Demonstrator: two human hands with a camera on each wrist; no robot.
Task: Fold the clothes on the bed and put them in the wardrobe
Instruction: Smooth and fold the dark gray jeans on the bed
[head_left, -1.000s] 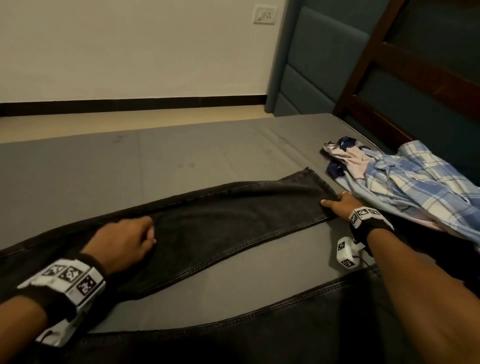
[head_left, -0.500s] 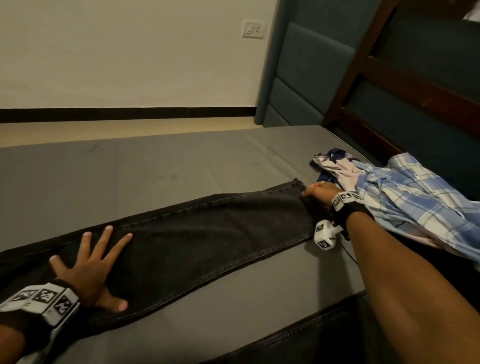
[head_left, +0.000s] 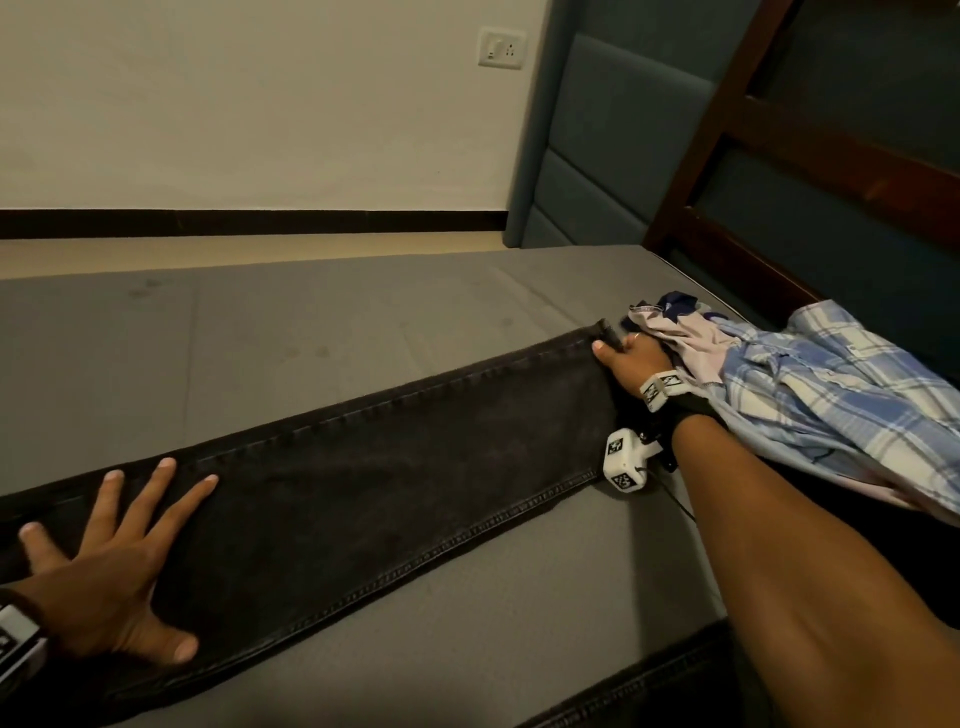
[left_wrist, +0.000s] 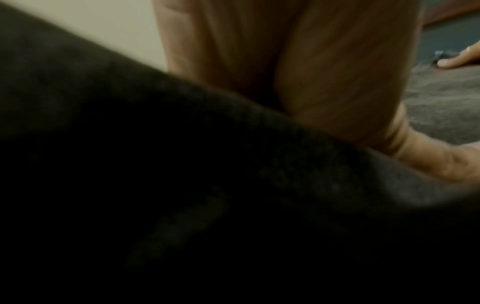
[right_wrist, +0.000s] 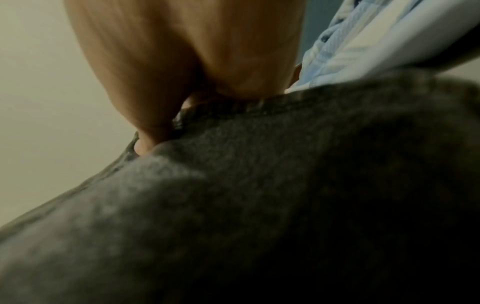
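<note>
A pair of black jeans lies on the grey mattress (head_left: 311, 322), one leg (head_left: 389, 467) stretched flat from lower left to upper right. My left hand (head_left: 114, 561) presses flat on that leg near the left edge, fingers spread. My right hand (head_left: 623, 358) holds the far hem, thumb on top and the hem edge (head_left: 607, 332) lifted between thumb and fingers. Dark denim (left_wrist: 182, 185) fills the left wrist view under the palm. In the right wrist view the thumb (right_wrist: 155, 123) bears on the hem of the jeans (right_wrist: 259, 205).
A crumpled blue plaid shirt (head_left: 831, 395) and a pale garment (head_left: 675, 332) lie just right of my right hand. The second jeans leg (head_left: 649, 691) runs along the bottom edge. A padded headboard (head_left: 613, 145) and a dark wooden frame (head_left: 779, 130) stand behind.
My left hand went from a loose fist to a flat, spread palm on the jeans. My right hand moved up the hem toward its far corner and took hold of it.
</note>
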